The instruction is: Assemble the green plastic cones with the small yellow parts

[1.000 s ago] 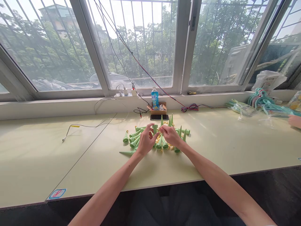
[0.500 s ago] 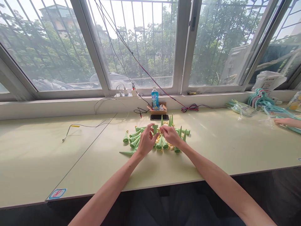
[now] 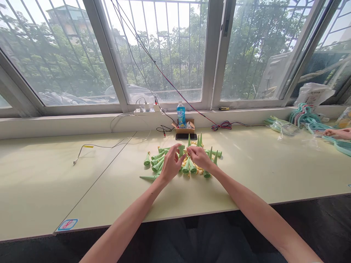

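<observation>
My left hand point(image 3: 170, 165) is closed around a green plastic spike point(image 3: 181, 149), whose wide end shows above the thumb and fingers. Close beside it, my right hand point(image 3: 200, 157) is pinched, and whatever lies between its fingertips is too small to make out. Several more green hollow spikes point(image 3: 157, 166) surround both hands on the table, some lying down and some standing point up. Small yellow pieces point(image 3: 200, 171) are scattered among them, partly covered by my right hand.
Behind the pile are a phone point(image 3: 186, 136) and a small cardboard box point(image 3: 191, 128) with a blue bottle point(image 3: 181, 115). Cables point(image 3: 221, 125) run along the wall. At far right a co-worker's hand point(image 3: 338, 133) touches light-blue hangers point(image 3: 344, 147). A thin cord point(image 3: 102, 147) lies left.
My two hands and the green spike stay almost in place. At the far right the co-worker's hand and a hanger have shifted.
</observation>
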### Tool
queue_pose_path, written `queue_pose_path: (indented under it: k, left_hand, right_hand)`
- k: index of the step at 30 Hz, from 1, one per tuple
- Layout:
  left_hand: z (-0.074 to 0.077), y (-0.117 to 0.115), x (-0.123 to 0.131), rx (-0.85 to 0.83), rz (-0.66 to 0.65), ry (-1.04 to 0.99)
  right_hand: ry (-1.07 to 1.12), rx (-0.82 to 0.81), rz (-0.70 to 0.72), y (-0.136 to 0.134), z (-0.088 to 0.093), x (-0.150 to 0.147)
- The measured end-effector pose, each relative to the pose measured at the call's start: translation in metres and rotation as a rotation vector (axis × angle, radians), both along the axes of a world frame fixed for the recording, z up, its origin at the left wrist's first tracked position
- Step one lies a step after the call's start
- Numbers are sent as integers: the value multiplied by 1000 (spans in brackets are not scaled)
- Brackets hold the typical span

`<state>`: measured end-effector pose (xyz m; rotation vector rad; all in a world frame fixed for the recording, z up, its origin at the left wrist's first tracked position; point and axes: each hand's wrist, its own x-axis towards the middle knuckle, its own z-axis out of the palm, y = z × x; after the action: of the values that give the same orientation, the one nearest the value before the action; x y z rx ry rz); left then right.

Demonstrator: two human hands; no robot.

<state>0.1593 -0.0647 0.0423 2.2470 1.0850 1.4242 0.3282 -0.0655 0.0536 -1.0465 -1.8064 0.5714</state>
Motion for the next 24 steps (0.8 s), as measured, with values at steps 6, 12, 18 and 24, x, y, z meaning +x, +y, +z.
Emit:
queue_pose_path:
  k: [6,12,18,24]
  left_hand:
    - [0,1,0,5,-3,-1]
    - [1,0,0,5,-1,0]
    - [6,-3,1,-99,0,-78]
    - [10,-3,1,-174,30,-158]
  right_hand:
    - [38,-24,40,2,-2,1]
    - [106,-78,76,4,-5,1]
    - [131,-44,5,4,-7,-1]
    - [60,69,-145,-1,-3,-1]
